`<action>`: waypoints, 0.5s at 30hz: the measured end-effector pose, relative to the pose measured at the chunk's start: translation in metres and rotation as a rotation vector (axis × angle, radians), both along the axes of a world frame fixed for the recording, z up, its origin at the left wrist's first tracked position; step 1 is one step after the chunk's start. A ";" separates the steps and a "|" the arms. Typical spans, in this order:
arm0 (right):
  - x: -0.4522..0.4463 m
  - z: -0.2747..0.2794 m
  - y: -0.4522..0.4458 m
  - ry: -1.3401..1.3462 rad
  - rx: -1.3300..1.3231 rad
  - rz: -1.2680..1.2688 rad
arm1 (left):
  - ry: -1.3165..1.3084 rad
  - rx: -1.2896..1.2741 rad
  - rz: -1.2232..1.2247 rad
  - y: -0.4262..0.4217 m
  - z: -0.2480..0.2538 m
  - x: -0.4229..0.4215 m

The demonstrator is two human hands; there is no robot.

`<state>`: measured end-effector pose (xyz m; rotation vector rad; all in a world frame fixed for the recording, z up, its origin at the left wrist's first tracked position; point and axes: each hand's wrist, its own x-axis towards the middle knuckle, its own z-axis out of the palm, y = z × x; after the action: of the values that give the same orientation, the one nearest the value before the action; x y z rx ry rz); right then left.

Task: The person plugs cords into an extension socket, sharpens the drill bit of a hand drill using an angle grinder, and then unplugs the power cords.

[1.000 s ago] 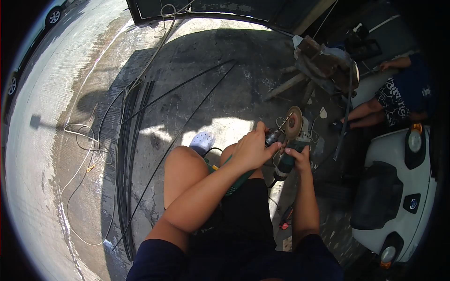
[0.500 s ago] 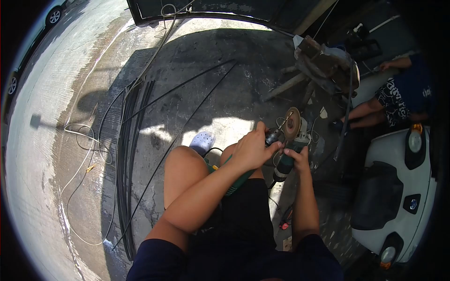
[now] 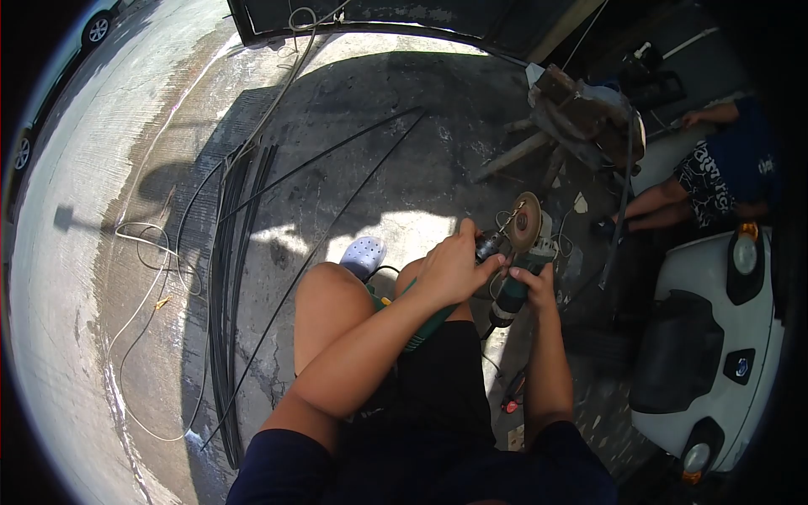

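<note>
Left hand (image 3: 454,268): I am seeing its fingers clamping over the front of a drill, thumb pointing across toward the right thumb.
Drill (image 3: 431,328): is lying under the left fingers, green body running back beneath the left forearm, dark chuck (image 3: 486,245) showing beside the thumb.
Bit (image 3: 507,221): is projecting beyond the left fingertips toward the disc; whether it is touching, I cannot tell.
Right hand (image 3: 540,286): is closing round the angle grinder, thumb lying along the near face, other fingers mostly hiding behind the body.
Angle grinder (image 3: 510,303): is sitting between the two thumbs, held by the right fingers, its head pointing away from the lap.
Disc (image 3: 526,223): is standing just beyond both thumbs, face turning toward the wearer.
Clog (image 3: 364,256): is resting to the left of the left fingers, pale and perforated.
Metal bars (image 3: 225,311): are lying bundled on the ground, well left of the left fingers.
Cable (image 3: 115,337): is looping farther left again.
Wooden stand (image 3: 581,122): is standing ahead and right of the right fingers.
Co-worker (image 3: 715,185): is keeping well right of the right fingers, wearing patterned shorts.
White vehicle front (image 3: 725,400): is occupying the area right of the right fingers.
</note>
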<state>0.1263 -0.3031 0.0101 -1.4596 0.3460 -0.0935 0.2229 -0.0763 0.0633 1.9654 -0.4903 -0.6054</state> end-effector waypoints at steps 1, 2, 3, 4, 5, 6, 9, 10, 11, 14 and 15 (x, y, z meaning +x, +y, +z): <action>0.000 0.001 0.000 0.008 -0.003 -0.001 | 0.007 0.003 0.000 0.000 0.001 0.000; 0.000 0.002 0.000 0.016 -0.006 -0.003 | 0.014 0.006 0.000 0.000 0.002 0.000; 0.000 0.002 0.000 0.016 -0.006 -0.003 | 0.013 0.005 -0.001 0.000 0.001 0.000; 0.001 0.002 0.000 0.023 -0.008 -0.001 | 0.011 0.004 0.002 0.000 0.000 0.000; 0.001 0.002 0.000 0.030 -0.010 0.002 | 0.008 0.002 0.005 0.000 0.000 0.000; 0.000 0.001 -0.001 0.030 -0.010 0.003 | 0.008 0.002 0.005 0.000 -0.001 0.000; 0.001 -0.002 -0.002 0.039 -0.016 0.021 | 0.006 0.000 0.002 0.000 0.001 0.000; 0.001 -0.004 -0.002 0.029 -0.006 0.022 | 0.012 0.003 0.000 0.001 0.002 0.001; 0.000 -0.005 -0.001 0.020 0.005 0.022 | 0.019 0.005 -0.004 0.001 0.003 0.001; -0.002 -0.007 -0.001 0.070 -0.007 0.004 | 0.001 -0.009 0.001 0.000 0.000 0.000; -0.003 -0.007 0.000 0.070 -0.007 0.003 | 0.001 -0.009 0.000 0.000 -0.001 0.000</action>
<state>0.1237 -0.3029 0.0029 -1.4728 0.4009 -0.0416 0.2225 -0.0767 0.0622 1.9569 -0.4915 -0.6029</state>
